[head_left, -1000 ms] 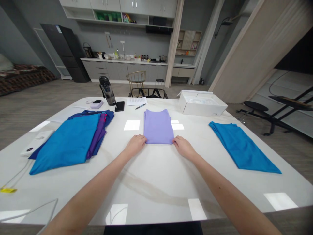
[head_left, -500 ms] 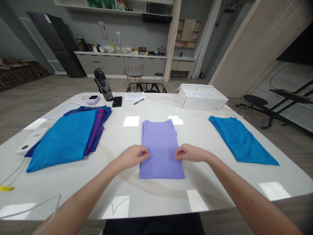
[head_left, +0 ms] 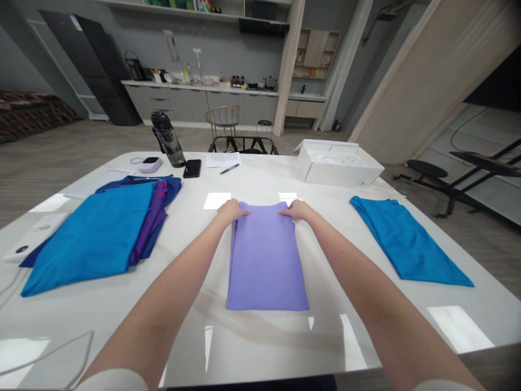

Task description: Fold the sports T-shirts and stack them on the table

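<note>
A folded lavender cloth lies flat on the white table in front of me. My left hand pinches its far left corner, thumb on top of the fabric. At the far right corner, my right hand grips the cloth the same way. To the left is a pile of folded cloths with a bright blue one on top and purple fabric at its side. Another folded blue cloth rests on the right side of the table.
A white box stands at the back right. Along the back left are a black bottle, a phone, a lilac device, a paper and a pen. A cable runs across the near left.
Both hands have moved away from me, from the sides of the lavender cloth to its far corners, and now grip it there. The view has shifted slightly.
</note>
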